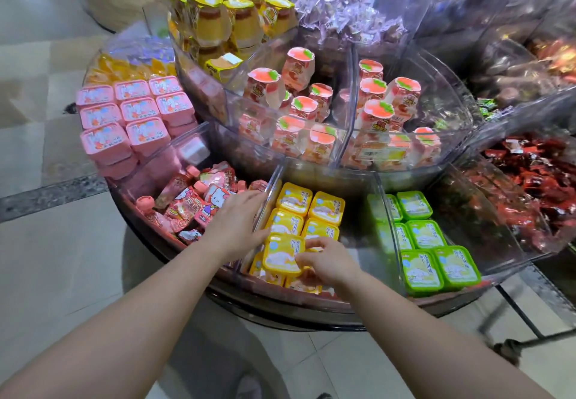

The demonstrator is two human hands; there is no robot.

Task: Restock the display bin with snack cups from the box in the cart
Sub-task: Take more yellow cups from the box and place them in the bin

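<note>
Yellow square snack cups [311, 208] fill a clear display bin [378, 192] at the front of a round stand. The nearest yellow cup [282, 250] lies on top of the front stack. My right hand [327, 259] pinches that cup's right edge with thumb and fingers. My left hand [238, 225] reaches over the bin's left divider, fingers stretched out, touching the cup's left side. The box and the cart body are out of view.
Green cups [436, 252] fill the bin to the right, pink pouches [193, 205] the bin to the left. Pink tubs [137, 118], peach jelly cups [299, 108] and yellow pudding cups [230, 18] stand behind. A metal frame with a wheel [511, 345] stands at lower right.
</note>
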